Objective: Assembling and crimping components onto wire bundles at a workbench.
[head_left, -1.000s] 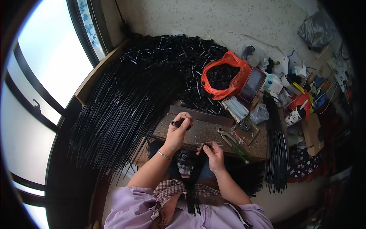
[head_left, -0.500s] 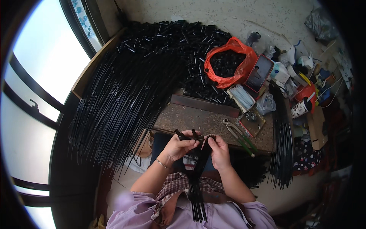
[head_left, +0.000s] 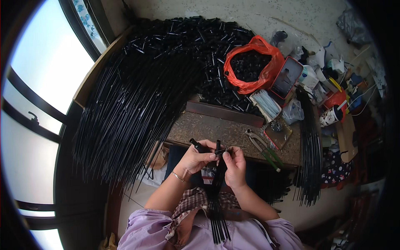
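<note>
My left hand [head_left: 194,161] is closed around short black tubes [head_left: 196,144]. One tube points out to the upper left, and another small black tube [head_left: 218,144] stands up near the fingertips. My right hand [head_left: 236,168] is pinched at the upper end of a bundle of thin black rods [head_left: 216,221], which runs down across my lap. The fingertips of both hands almost meet over a small dark piece. Its exact shape is hidden by the fingers.
A worktop [head_left: 208,127] lies ahead, with a large heap of black rods [head_left: 125,121] at left and piled black tubes [head_left: 187,37] behind. A red plastic bag [head_left: 261,85], a phone [head_left: 287,77], green-handled pliers [head_left: 264,151] and a box of white sticks [head_left: 266,104] are at right.
My right hand has shifted slightly and its fingertips now touch the small piece by my left fingers. The small tube there stands more upright. The fanned rod ends no longer show.
</note>
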